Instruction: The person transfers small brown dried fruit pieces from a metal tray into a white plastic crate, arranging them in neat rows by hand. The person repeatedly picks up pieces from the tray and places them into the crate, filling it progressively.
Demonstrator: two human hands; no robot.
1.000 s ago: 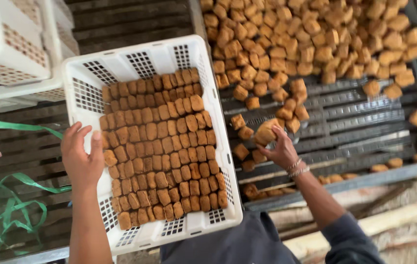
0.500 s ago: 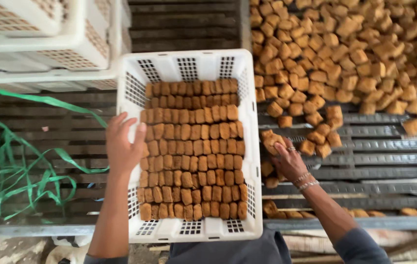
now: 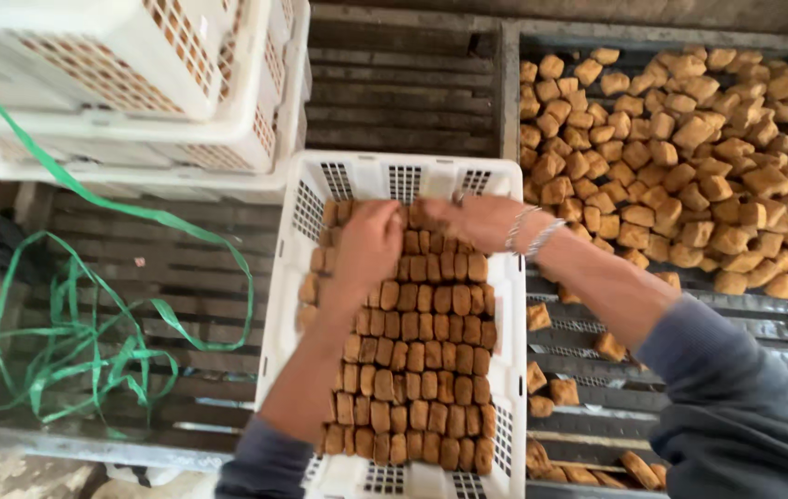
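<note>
Both hands are packing brown blocks [image 3: 412, 370] into the white crate [image 3: 509, 305]: left hand [image 3: 371, 242] and right hand [image 3: 472, 219] are pressing, fingers curled, at the crate's far end; whether they grip a block, I cannot tell. Next likely calls for seating that last row snugly.

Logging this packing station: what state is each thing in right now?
White crate: nearly full of brown blocks in neat rows.
Left hand: on the blocks at the crate's far end.
Right hand: at the far row, grip unclear.
Loose blocks: heaped unsorted on the slatted rack.
Stacked crates: piled, tilted.
Green strap: loose, tangled.
</note>
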